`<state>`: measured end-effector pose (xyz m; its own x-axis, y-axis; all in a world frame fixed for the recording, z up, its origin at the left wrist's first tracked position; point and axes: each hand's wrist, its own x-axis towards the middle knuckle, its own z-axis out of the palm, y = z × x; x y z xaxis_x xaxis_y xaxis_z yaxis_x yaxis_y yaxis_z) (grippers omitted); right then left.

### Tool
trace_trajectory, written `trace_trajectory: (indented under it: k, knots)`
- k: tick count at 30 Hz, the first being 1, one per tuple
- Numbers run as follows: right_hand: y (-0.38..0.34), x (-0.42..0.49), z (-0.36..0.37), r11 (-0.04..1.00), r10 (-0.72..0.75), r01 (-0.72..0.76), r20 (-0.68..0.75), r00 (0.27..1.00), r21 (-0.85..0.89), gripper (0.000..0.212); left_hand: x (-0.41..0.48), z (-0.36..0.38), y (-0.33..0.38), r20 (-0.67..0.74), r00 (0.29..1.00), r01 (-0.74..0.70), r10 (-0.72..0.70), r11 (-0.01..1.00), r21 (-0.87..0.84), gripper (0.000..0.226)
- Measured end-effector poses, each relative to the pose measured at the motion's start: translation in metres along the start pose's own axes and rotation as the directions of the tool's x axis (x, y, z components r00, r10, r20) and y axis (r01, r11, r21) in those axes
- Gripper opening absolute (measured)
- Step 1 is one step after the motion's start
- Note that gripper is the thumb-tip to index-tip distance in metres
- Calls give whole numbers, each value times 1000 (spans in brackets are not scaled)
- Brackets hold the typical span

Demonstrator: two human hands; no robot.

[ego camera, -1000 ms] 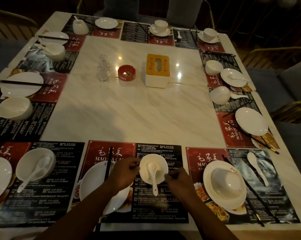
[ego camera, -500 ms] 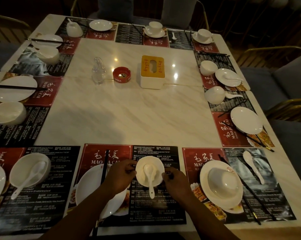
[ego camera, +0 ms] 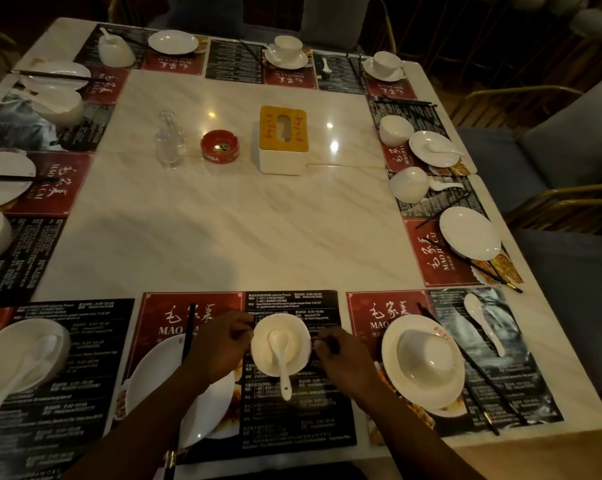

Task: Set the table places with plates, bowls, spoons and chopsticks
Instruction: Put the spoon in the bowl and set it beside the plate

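Near the bench's (ego camera: 223,230) front edge a bowl (ego camera: 280,336) holds a spoon (ego camera: 281,358), between the left hand (ego camera: 219,344) and the right hand (ego camera: 344,358). To its left lies a plate (ego camera: 147,393) with chopsticks (ego camera: 188,336) across it. To its right a second plate (ego camera: 393,372) bears an upturned bowl (ego camera: 426,358). Behind, at mid-bench, stand a bottle (ego camera: 169,140), an ashtray (ego camera: 219,146) and a tissue box (ego camera: 282,138), left to right.

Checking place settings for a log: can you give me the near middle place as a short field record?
left hand: holds left rim of bowl
right hand: curled beside right rim, contact unclear
bowl: upright on placemat
spoon: in bowl, handle toward person
plate: left of bowl
chopsticks: lying across plate
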<state>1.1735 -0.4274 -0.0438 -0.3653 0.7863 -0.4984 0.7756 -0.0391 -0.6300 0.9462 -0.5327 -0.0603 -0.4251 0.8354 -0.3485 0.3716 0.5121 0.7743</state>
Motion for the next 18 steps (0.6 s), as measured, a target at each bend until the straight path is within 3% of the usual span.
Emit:
trace_trajectory:
  k: [4,7,12,15,18]
  knots:
    - [1,4,-38,998,-18,21,-50,999,65,8,15,10,26,-128,986,-95,106,992,87,17]
    - [7,7,-79,994,-41,55,-142,989,98,11,29,25,48,-187,966,-157,176,981,113,18]
    - [40,19,-157,988,-1,45,-281,960,149,13,42,65,93,-139,947,-278,288,957,89,19]
    - [68,31,-197,991,1,42,-327,945,125,16,48,99,120,-57,963,-258,264,962,92,18]
    - [100,45,-232,998,-57,60,-346,936,-5,16,52,136,142,-31,978,-206,208,976,71,18]
